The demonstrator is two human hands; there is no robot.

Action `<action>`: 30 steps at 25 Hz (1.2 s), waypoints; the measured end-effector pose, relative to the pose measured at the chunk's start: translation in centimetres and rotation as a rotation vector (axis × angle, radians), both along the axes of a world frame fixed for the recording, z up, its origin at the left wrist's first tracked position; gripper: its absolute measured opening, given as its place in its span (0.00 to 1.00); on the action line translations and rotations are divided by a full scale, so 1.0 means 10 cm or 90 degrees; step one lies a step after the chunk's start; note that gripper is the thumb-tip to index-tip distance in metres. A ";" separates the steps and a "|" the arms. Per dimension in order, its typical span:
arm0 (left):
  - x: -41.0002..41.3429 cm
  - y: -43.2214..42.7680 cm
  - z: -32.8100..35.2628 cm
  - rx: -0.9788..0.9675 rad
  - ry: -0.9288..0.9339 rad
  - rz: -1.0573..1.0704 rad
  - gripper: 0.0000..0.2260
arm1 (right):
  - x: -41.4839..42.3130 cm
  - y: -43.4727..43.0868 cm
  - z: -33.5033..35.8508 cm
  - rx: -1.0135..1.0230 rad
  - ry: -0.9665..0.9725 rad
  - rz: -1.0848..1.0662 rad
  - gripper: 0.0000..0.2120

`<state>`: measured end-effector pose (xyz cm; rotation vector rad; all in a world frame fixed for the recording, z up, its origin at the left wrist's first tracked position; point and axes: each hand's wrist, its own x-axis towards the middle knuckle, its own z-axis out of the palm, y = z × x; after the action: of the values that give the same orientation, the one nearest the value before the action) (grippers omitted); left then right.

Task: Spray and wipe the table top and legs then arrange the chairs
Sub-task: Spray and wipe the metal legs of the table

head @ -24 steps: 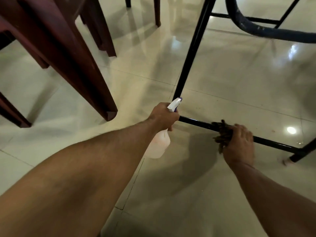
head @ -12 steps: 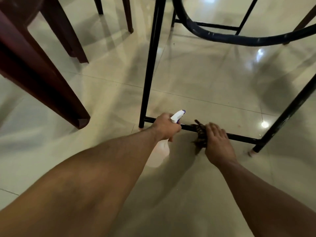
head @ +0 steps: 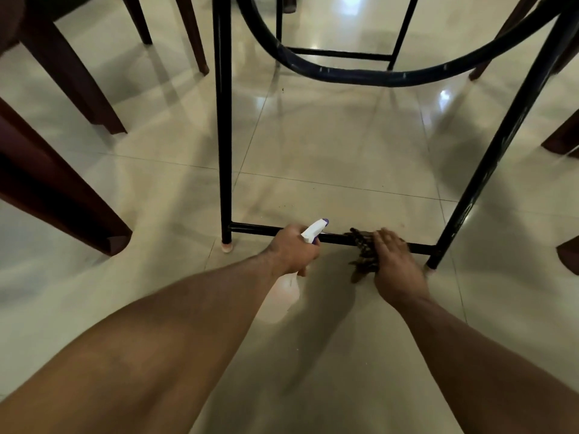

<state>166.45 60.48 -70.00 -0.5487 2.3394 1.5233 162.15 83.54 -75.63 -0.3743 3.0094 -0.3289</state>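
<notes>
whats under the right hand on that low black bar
A dark cloth lies under the right hand, draped over the low black crossbar; its frayed edges show left of and below the hand. The cloth and bar directly under the palm are hidden.

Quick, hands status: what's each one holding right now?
Left hand: closed, gripping the spray bottle.
Right hand: on the cloth against the crossbar; whether its fingers curl round cannot be told.
</notes>
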 end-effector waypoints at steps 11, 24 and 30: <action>0.25 0.33 0.11 0.021 0.006 -0.029 0.04 | 0.26 -0.08 -0.16 -0.191 -0.011 -0.150 0.35; -0.21 1.16 -0.17 0.071 0.057 -0.128 0.03 | -0.03 1.30 0.29 -0.955 -0.261 -0.782 0.18; -0.31 1.86 -0.12 0.097 0.055 -0.086 0.06 | -0.57 1.66 0.45 -0.801 -0.377 -0.507 0.10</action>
<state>163.35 79.07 -71.20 -0.2885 2.2457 1.6743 156.42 100.12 -71.09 0.7594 1.8490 -1.9140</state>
